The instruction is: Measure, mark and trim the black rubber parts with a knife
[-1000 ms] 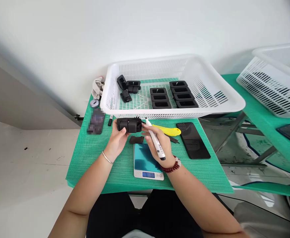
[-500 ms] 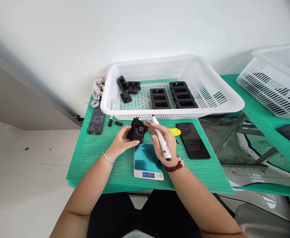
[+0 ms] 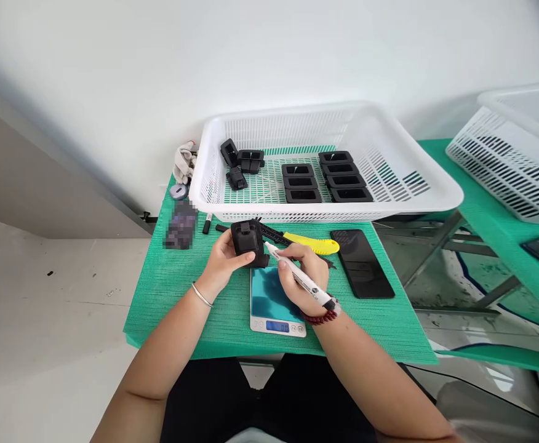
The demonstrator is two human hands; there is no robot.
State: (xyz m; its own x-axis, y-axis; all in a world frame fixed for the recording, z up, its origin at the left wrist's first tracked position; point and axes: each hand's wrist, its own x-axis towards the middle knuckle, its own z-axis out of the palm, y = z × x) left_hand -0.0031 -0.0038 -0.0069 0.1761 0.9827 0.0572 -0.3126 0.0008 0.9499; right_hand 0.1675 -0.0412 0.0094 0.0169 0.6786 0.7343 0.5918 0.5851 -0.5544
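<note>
My left hand point(image 3: 223, 258) grips a black plastic part point(image 3: 247, 240), a boxy housing with a raised block on its face, above the far edge of the digital scale point(image 3: 263, 301). In my right hand point(image 3: 307, 271) is a white marker point(image 3: 299, 278), held like a pen. Its uncapped tip points at the right side of the part; whether it touches I cannot tell. The scale's blue display point(image 3: 277, 327) appears to read zero. Just beyond my right hand lies a yellow-handled utility knife point(image 3: 313, 242), partly behind the part.
A white basket point(image 3: 325, 212) at the back holds several black parts point(image 3: 301, 183). A black phone point(image 3: 362, 263) lies to the right. On the left are a marker point(image 3: 207, 223), a blurred-out item point(image 3: 180, 226), a round tin point(image 3: 178, 192) and a glove point(image 3: 185, 161). Another basket point(image 3: 509, 166) stands far right.
My left hand has turned the black part so its face with the block shows. My right hand has shifted the marker into a writing grip, its tip lowered towards the part.
</note>
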